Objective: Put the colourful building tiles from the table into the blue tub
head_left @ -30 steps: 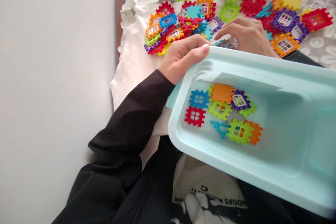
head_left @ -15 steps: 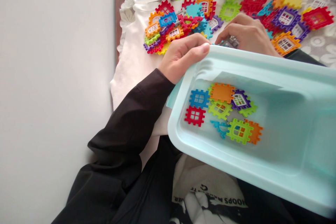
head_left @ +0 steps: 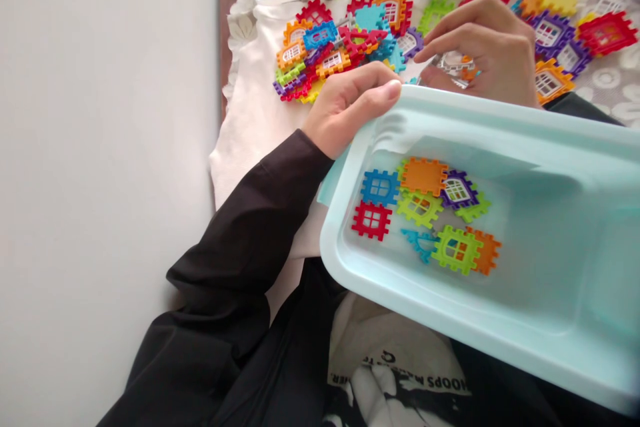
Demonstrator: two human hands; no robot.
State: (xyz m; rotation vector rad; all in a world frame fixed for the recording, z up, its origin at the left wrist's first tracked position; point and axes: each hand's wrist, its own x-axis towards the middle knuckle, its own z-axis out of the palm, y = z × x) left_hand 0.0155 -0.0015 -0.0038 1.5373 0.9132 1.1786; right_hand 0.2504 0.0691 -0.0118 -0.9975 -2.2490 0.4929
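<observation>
While the left hand (head_left: 345, 110) curls over the near corner of the pale blue plastic tub (head_left: 550, 347), thumb pressed along its rim, fingers clamped on it, the tub tilts across the lap with toothed square tiles (head_left: 425, 210) lying flat inside. Farther right, the right hand (head_left: 483, 50) arches above the bench's lace cloth (head_left: 607, 87), fingers pinched around a greyish window tile (head_left: 456, 65) among bright scattered pieces (head_left: 345, 47).

We see a pale mint tub (head_left: 500, 127) holding tiles (head_left: 424, 213) in blue, red, orange, lime, purple and teal; our sleeve (head_left: 250, 233) is black; the cloth (head_left: 607, 90) is grey with white lace flowers; the scattered tiles (head_left: 345, 40) are red, orange, blue, purple, yellow
</observation>
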